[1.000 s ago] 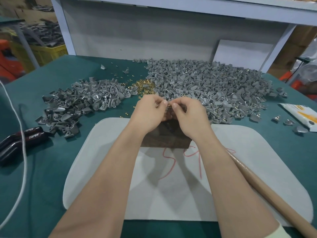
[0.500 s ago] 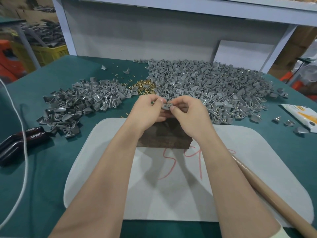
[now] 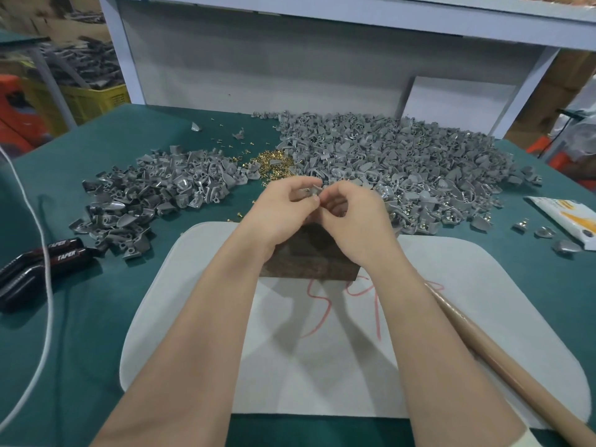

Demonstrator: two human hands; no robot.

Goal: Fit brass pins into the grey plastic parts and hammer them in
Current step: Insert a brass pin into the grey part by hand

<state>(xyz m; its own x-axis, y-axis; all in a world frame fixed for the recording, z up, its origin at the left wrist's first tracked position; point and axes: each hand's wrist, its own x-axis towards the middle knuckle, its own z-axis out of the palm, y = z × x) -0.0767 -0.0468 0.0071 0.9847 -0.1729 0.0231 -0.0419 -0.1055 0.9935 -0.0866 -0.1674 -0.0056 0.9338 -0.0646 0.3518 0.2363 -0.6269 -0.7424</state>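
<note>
"What stands behind the workbench?"

"A flat pale grey back panel (image 3: 258,66), evenly lit. A white painted upright post (image 3: 119,50) frames it on the left, a slanted white brace (image 3: 529,91) on the right. A long white shelf board (image 3: 354,17) runs across the top."

"Anything against it?"

"A white rectangular board (image 3: 458,101) leans on the panel, near the brace."

"And the bench top?"

"A table covered in dark green cloth (image 3: 129,137)."

"Off to the left?"

"A yellow slotted plastic crate (image 3: 96,101) sits just beside the grey metal leg (image 3: 51,88) of a second green-topped table (image 3: 16,37). A blurred orange object (image 3: 13,104) sits at the frame's edge."

"On the right?"

"Brown cardboard boxes (image 3: 577,69) beyond the brace, too blurred for detail."
</note>
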